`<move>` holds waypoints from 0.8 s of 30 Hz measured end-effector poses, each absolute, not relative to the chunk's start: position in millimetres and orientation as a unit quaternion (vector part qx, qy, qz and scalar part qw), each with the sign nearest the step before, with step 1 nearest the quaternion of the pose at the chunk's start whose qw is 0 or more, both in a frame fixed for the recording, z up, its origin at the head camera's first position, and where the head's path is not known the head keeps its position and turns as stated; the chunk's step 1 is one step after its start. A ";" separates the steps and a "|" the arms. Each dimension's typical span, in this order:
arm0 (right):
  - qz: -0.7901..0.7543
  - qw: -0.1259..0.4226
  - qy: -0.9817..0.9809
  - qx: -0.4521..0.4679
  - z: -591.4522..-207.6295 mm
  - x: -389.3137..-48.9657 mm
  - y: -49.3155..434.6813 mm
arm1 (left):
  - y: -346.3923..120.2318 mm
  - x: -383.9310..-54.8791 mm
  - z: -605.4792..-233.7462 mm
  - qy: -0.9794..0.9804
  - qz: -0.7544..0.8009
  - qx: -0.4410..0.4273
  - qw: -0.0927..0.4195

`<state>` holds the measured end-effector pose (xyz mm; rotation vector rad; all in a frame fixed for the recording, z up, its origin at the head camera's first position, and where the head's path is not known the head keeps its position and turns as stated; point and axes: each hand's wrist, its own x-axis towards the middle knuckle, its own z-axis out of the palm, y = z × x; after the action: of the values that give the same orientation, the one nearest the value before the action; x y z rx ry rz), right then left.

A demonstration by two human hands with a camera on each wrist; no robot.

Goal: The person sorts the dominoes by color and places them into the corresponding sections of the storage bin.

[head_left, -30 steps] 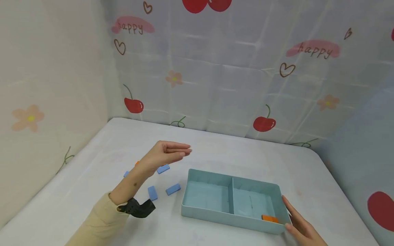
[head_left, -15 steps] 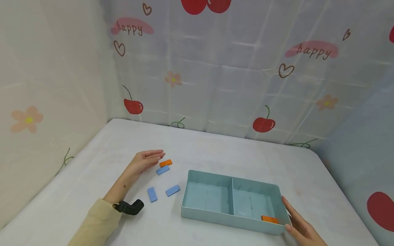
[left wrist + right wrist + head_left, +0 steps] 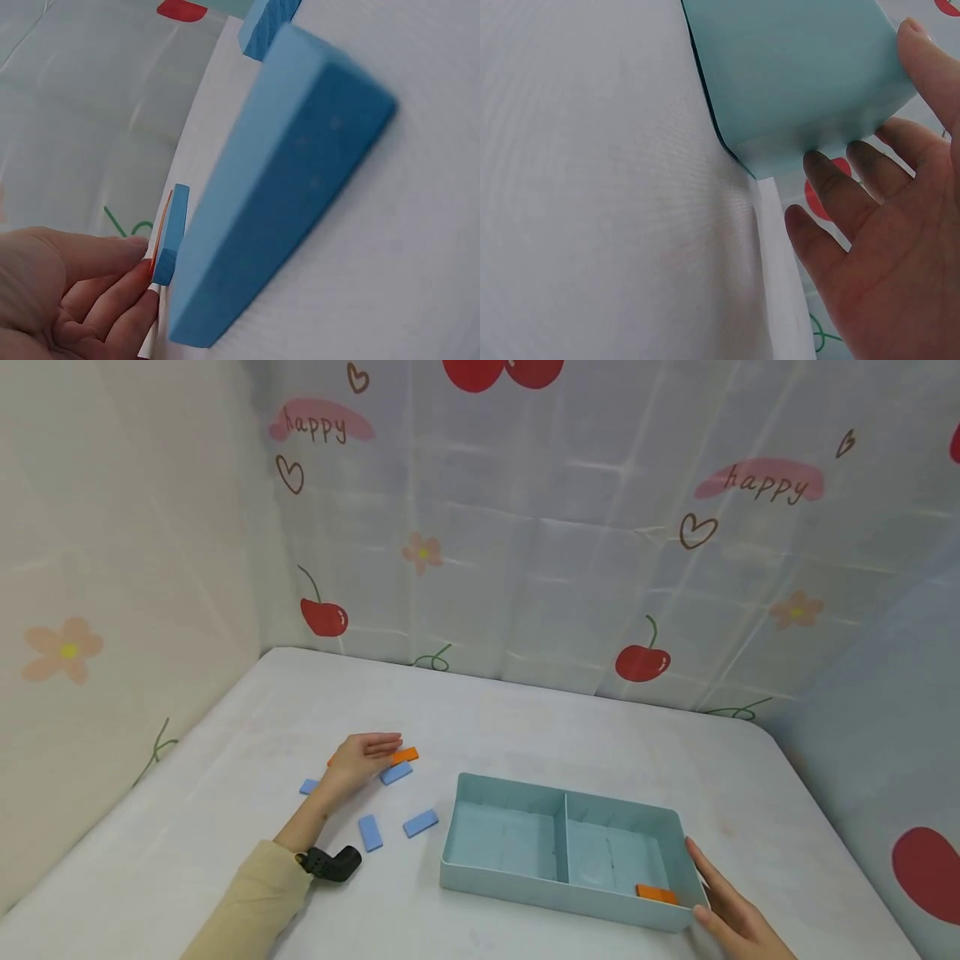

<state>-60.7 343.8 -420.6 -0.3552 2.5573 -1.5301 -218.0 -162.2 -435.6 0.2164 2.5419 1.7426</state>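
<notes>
One orange block (image 3: 656, 894) is already laid in the tray (image 3: 555, 897), at four o'clock; at ten o'clock, a second orange block (image 3: 407, 755) is partly covered by the left hand (image 3: 364, 761), fingers together, pinching cannot be told; blue blocks (image 3: 421, 823) are left outside; the tray is gripped by the right hand (image 3: 737, 917)

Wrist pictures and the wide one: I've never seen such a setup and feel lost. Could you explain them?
There's no machine, just a person's left hand and right hand. The wide picture comes from a camera worn on the head; the other two come from one on each wrist. On the white table sits a divided teal tray, with an orange block in its right compartment. Loose blue blocks and more orange ones lie to its left. The right hand holds the tray's right end. The left hand is at a loose orange block; I can't tell whether it grips it.
</notes>
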 end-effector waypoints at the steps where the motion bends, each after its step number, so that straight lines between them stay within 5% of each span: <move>1: -0.507 0.069 0.851 -0.119 -420.6 -60.8 343.9 | -161.4 -218.5 -435.5 0.827 0.557 0.076 0.022; 24: -0.503 0.092 0.857 -0.067 -422.2 -61.8 343.2 | -154.3 -217.0 -441.2 0.886 0.448 0.108 -0.046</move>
<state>-61.8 343.2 -422.2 -0.2004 2.5457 -1.4932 -217.0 -154.3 -441.2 0.3507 2.8691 1.4487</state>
